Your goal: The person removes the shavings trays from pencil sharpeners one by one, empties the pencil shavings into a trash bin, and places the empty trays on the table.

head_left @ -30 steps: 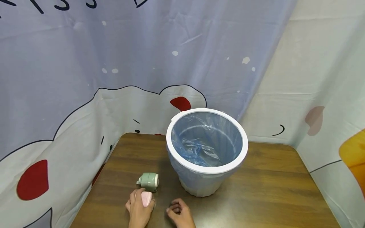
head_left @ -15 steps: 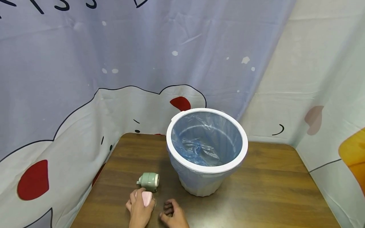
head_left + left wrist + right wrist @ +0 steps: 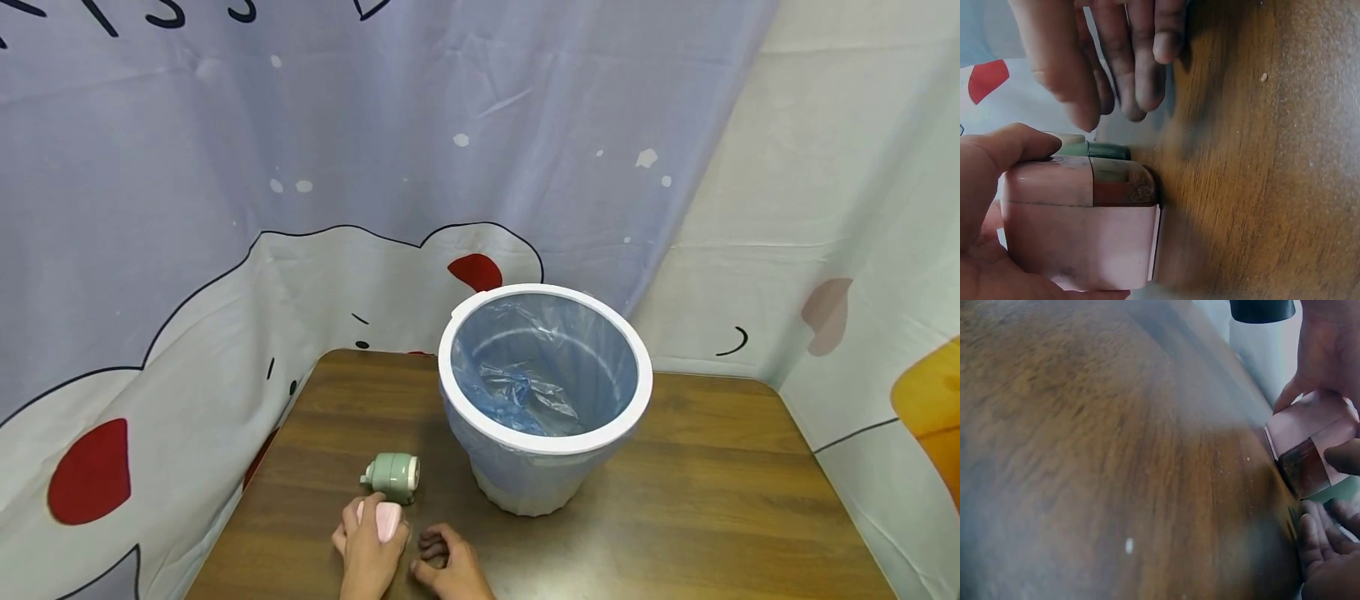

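Observation:
My left hand [image 3: 366, 552] grips a pink, boxy pencil sharpener [image 3: 388, 522] low over the table's near left part. The left wrist view shows the thumb on one side of the pink body [image 3: 1079, 240] and fingers around the other, with dark bits behind a see-through window [image 3: 1124, 183]. Just to its right, my right hand [image 3: 452, 567] has loosely bent fingers with nothing between them; in the left wrist view its fingertips [image 3: 1150, 94] hang close to the sharpener. Beyond the left hand, a green cylindrical thing [image 3: 392, 477] with a white end lies on its side.
A white bin [image 3: 517, 487] lined with a thin bluish plastic bag [image 3: 525, 400] stands at the middle of the wooden table [image 3: 720, 492]. A printed curtain [image 3: 375, 125] hangs behind and along the sides. Small specks dot the tabletop in both wrist views.
My right hand has moved left, closer to the left hand and the pencil sharpener. The left hand keeps its grip almost in place; the bin and the green thing have stayed put.

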`<state>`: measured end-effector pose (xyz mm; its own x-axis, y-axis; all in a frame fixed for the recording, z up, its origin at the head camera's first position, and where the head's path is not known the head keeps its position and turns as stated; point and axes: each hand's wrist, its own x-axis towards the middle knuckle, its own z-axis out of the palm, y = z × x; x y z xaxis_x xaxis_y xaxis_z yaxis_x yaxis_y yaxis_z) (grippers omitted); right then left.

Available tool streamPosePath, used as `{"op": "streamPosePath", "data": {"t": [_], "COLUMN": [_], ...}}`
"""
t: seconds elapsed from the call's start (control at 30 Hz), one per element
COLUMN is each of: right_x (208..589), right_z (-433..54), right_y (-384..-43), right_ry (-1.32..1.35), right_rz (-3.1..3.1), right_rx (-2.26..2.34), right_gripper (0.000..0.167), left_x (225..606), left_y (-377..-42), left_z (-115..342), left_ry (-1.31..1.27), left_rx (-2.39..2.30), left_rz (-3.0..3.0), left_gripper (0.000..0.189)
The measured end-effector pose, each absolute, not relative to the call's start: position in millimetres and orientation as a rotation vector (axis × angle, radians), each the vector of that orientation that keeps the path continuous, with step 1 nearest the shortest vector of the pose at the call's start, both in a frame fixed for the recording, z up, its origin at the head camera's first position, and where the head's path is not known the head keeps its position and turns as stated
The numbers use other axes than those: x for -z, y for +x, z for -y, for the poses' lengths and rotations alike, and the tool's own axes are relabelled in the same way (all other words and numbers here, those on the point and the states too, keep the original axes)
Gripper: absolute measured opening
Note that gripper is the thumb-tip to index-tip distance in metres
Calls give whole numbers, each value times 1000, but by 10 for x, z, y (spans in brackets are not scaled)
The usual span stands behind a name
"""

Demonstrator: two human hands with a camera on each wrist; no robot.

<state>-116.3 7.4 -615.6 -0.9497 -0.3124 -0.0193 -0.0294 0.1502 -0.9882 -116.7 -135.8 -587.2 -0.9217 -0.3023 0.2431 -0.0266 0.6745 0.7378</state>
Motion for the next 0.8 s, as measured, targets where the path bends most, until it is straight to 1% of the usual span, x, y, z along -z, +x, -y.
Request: {"op": "streamPosePath", "data": {"t": [0.03, 0.2, 0.4, 0.57, 0.8], "right_x": [6217, 6289, 6307, 6307, 6342], "right_z": [-66, -27, 20, 47, 58], "right_y": [-1176, -1203, -1221, -1241, -1258], "right_ry": [-347, -425, -461, -454, -522], "right_rz": [-2203, -2202, -2343, -2390, -2501], "right_rx": [1896, 1919, 1768, 1701, 1600], "right_gripper": [35, 35, 39, 44, 53], "left_x": [5873, 5853, 5822, 5823, 5848], "left_y": [-1169, -1171, -1163, -1168, -1170], "left_z": [1359, 1362, 1359, 1363, 1362], "left_ry": [262, 257, 269, 278, 294], "left_rx": [1115, 1108, 1123, 1133, 1131], "left_rz": [2545, 2550, 2588, 2599, 2604], "left_gripper": [47, 48, 49, 49, 50]}}
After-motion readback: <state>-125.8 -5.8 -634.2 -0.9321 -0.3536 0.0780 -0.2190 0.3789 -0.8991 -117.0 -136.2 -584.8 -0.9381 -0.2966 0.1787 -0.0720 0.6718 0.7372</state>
